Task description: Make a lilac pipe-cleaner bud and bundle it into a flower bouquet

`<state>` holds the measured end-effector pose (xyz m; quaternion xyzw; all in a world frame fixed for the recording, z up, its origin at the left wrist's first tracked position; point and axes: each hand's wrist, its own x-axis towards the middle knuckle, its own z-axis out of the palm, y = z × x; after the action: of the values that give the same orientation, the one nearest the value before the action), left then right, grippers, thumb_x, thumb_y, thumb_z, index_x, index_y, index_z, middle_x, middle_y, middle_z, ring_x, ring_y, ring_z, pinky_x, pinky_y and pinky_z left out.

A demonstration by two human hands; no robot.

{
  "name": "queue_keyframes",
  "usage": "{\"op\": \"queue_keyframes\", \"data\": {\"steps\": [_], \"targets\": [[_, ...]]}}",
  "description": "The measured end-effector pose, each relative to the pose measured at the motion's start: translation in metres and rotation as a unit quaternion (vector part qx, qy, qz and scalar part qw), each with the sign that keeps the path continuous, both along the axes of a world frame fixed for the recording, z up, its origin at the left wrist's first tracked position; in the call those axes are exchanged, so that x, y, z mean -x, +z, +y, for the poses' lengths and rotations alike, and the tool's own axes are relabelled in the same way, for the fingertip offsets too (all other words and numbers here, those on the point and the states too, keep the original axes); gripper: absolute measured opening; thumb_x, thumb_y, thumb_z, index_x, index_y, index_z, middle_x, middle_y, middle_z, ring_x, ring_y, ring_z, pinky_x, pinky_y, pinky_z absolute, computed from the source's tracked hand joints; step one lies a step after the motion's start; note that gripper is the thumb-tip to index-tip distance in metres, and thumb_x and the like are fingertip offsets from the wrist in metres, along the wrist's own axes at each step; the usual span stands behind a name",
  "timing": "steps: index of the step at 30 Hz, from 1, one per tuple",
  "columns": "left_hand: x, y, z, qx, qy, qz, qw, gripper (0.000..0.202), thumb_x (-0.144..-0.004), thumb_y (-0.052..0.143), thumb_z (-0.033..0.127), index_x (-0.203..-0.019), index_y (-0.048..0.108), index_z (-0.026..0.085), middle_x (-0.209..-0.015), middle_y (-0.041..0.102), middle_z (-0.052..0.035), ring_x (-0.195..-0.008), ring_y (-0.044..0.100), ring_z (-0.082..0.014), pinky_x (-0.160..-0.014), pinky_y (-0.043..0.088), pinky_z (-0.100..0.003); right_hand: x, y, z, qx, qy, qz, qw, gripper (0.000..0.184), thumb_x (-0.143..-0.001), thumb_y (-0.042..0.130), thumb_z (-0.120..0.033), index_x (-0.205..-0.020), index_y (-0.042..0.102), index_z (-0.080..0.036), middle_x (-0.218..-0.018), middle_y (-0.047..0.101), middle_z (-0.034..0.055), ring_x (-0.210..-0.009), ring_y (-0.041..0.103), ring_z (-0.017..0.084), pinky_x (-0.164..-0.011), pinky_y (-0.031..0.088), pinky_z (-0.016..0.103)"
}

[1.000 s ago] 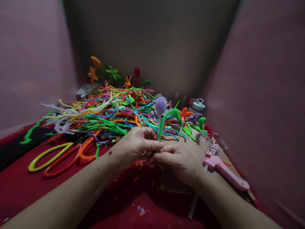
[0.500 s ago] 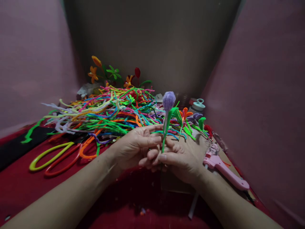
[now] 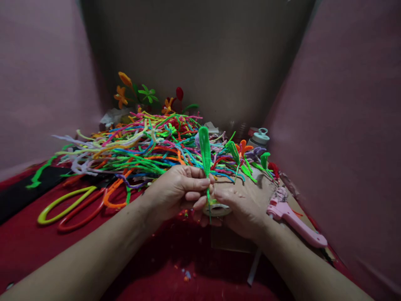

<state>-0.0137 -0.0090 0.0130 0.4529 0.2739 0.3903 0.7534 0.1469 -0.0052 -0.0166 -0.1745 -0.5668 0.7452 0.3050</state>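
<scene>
My left hand (image 3: 184,186) pinches the stem of a pipe-cleaner flower (image 3: 204,150) upright between thumb and fingers. Its long green leaf faces me, and the purple bud (image 3: 197,140) shows only partly behind it. A small roll of tape (image 3: 221,209) with a pale ring core rests in my right hand (image 3: 238,209), whose fingers curl round it. The lower stem runs down in front of the roll's left side. My right fingertips are partly hidden behind the roll and stem.
A heap of coloured pipe cleaners (image 3: 125,146) lies behind my hands. Scissors (image 3: 78,209) with yellow and red handles are at left. A pink glue gun (image 3: 297,221) rests on cardboard at right, near green leaf pieces (image 3: 233,150). A lidded bottle (image 3: 260,138) stands behind.
The flower has turned and shifted slightly left, so its green leaf now covers most of the purple bud. The tape roll has come into view in my right hand.
</scene>
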Motion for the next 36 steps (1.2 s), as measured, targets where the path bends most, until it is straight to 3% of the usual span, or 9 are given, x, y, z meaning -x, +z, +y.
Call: {"op": "queue_keyframes", "data": {"steps": [7, 10, 14, 20, 24, 27, 30, 33, 36], "targets": [[0.001, 0.0, -0.002, 0.022, -0.048, -0.056, 0.997, 0.028, -0.077, 0.054, 0.01, -0.105, 0.058, 0.012, -0.041, 0.043, 0.0082, -0.03, 0.029, -0.0018, -0.047, 0.045, -0.021, 0.0, 0.006, -0.006, -0.001, 0.0, -0.028, 1.0, 0.019, -0.074, 0.06, -0.025, -0.085, 0.072, -0.016, -0.093, 0.068, 0.0071, -0.07, 0.058, 0.015, -0.056, 0.039, 0.025], [0.002, 0.001, -0.001, -0.001, -0.027, -0.055, 0.998, 0.031, -0.079, 0.057, 0.017, -0.109, 0.053, 0.016, -0.046, 0.05, 0.0052, -0.033, 0.04, -0.0055, -0.039, 0.041, -0.018, 0.0, 0.005, -0.004, 0.0, -0.036, -0.033, 0.999, 0.017, -0.073, 0.06, -0.024, -0.083, 0.072, -0.017, -0.081, 0.068, 0.0054, -0.067, 0.055, 0.013, -0.058, 0.039, 0.024], [0.0, 0.0, 0.0, 0.016, 0.069, -0.001, 0.997, 0.03, -0.07, 0.068, 0.021, -0.096, 0.054, 0.02, -0.062, 0.057, 0.0032, -0.044, 0.052, -0.0072, -0.044, 0.043, -0.018, -0.001, 0.0, 0.001, -0.056, -0.11, -0.047, 0.991, 0.018, -0.074, 0.056, -0.021, -0.07, 0.072, -0.015, -0.059, 0.058, 0.0018, -0.056, 0.045, 0.011, -0.052, 0.032, 0.023], [-0.004, 0.001, -0.002, -0.062, 0.103, 0.122, 0.985, 0.016, -0.068, 0.068, 0.018, -0.059, 0.055, 0.013, -0.039, 0.046, 0.0051, -0.034, 0.041, -0.0043, -0.036, 0.029, -0.014, -0.002, 0.011, -0.003, -0.124, -0.117, -0.146, 0.974, 0.02, -0.076, 0.056, -0.023, -0.063, 0.07, -0.017, -0.058, 0.056, -0.0005, -0.06, 0.045, 0.012, -0.058, 0.032, 0.026], [0.001, 0.003, -0.001, -0.03, 0.031, 0.057, 0.997, 0.018, -0.074, 0.063, 0.024, -0.061, 0.06, 0.011, -0.035, 0.036, 0.0069, -0.036, 0.042, -0.0066, -0.044, 0.04, -0.02, -0.002, 0.012, -0.005, -0.101, -0.057, -0.105, 0.988, 0.031, -0.082, 0.049, -0.037, -0.082, 0.071, -0.015, -0.071, 0.062, 0.0043, -0.06, 0.048, 0.012, -0.053, 0.033, 0.025], [0.003, 0.001, 0.0, 0.005, -0.037, -0.01, 0.999, 0.014, -0.077, 0.059, 0.021, -0.082, 0.065, 0.01, -0.034, 0.033, 0.0087, -0.035, 0.04, -0.0074, -0.05, 0.047, -0.026, -0.002, 0.005, -0.003, -0.057, -0.011, -0.054, 0.997, 0.033, -0.079, 0.053, -0.039, -0.082, 0.071, -0.012, -0.069, 0.063, 0.0059, -0.061, 0.054, 0.014, -0.052, 0.037, 0.024], [0.004, -0.003, 0.002, 0.027, -0.06, -0.043, 0.997, 0.028, -0.077, 0.055, 0.014, -0.104, 0.06, 0.009, -0.041, 0.044, 0.007, -0.033, 0.036, -0.0045, -0.05, 0.049, -0.027, -0.002, 0.0, -0.002, 0.0, 0.041, -0.038, 0.998, 0.03, -0.075, 0.058, -0.036, -0.08, 0.071, -0.01, -0.065, 0.064, 0.0065, -0.06, 0.058, 0.015, -0.054, 0.042, 0.025], [0.003, -0.005, 0.002, 0.028, -0.053, -0.058, 0.997, 0.037, -0.076, 0.055, 0.01, -0.113, 0.055, 0.011, -0.056, 0.058, 0.0012, -0.032, 0.034, -0.0019, -0.047, 0.047, -0.024, -0.003, 0.001, -0.003, 0.008, 0.04, -0.038, 0.998, 0.025, -0.076, 0.058, -0.03, -0.083, 0.071, -0.01, -0.069, 0.065, 0.0072, -0.06, 0.059, 0.014, -0.055, 0.042, 0.025], [0.003, -0.005, 0.002, 0.008, -0.055, -0.074, 0.996, 0.036, -0.078, 0.054, 0.014, -0.114, 0.052, 0.014, -0.048, 0.053, 0.0042, -0.031, 0.039, -0.0049, -0.042, 0.045, -0.022, -0.005, 0.003, -0.002, -0.026, 0.006, -0.056, 0.998, 0.019, -0.076, 0.058, -0.025, -0.082, 0.071, -0.012, -0.074, 0.066, 0.0066, -0.062, 0.057, 0.013, -0.055, 0.039, 0.023]]}}
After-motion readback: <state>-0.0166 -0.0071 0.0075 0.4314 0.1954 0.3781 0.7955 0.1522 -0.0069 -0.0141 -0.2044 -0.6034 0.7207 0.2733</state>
